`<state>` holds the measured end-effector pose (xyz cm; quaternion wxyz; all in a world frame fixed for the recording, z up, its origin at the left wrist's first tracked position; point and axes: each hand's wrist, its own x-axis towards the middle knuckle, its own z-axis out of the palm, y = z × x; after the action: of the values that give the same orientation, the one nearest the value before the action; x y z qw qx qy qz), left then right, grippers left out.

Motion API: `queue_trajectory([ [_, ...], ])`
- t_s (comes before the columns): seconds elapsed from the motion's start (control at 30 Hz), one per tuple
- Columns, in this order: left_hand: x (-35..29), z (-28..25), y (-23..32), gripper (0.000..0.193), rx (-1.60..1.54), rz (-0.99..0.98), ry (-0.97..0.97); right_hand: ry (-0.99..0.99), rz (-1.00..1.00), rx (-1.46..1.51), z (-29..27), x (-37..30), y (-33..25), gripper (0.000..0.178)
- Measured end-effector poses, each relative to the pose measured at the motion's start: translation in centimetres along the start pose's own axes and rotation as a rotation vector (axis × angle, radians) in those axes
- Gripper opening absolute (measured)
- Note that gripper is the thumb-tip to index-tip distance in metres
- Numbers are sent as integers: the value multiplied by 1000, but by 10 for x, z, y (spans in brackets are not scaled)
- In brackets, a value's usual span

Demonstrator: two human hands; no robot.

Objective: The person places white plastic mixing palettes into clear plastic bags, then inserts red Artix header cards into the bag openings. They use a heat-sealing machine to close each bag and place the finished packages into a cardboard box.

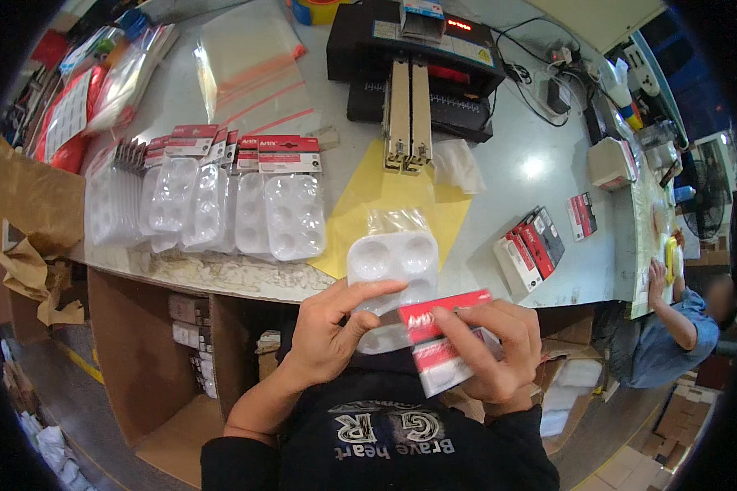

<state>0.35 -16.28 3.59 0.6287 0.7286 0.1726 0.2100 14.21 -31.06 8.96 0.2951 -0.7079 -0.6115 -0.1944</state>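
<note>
A white plastic paint palette with round wells, in a clear bag, is in my left hand at the table's front edge. The thumb and forefinger of that hand lie over its wells. My right hand grips a folded red-and-white header card, which overlaps the palette's lower right part. Just beyond the palette, a yellow sheet lies under the metal rails of a black machine with a red lit display.
Bagged palettes with red header cards stand in a row at left, before flat clear bags. A stack of folded cards and a single card lie at right. Cables run behind. Another person works at far right.
</note>
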Motion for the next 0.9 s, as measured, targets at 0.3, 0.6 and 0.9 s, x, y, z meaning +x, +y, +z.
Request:
queue_trajectory([
  [0.3,-4,7,10,18,189,-38,31,-572,118,183,0,-1,-1,88],
  [0.6,-4,9,12,18,227,50,-16,-918,487,958,-9,13,21,103],
  [0.9,-15,19,-7,35,61,-76,16,-236,755,673,-25,0,38,50],
])
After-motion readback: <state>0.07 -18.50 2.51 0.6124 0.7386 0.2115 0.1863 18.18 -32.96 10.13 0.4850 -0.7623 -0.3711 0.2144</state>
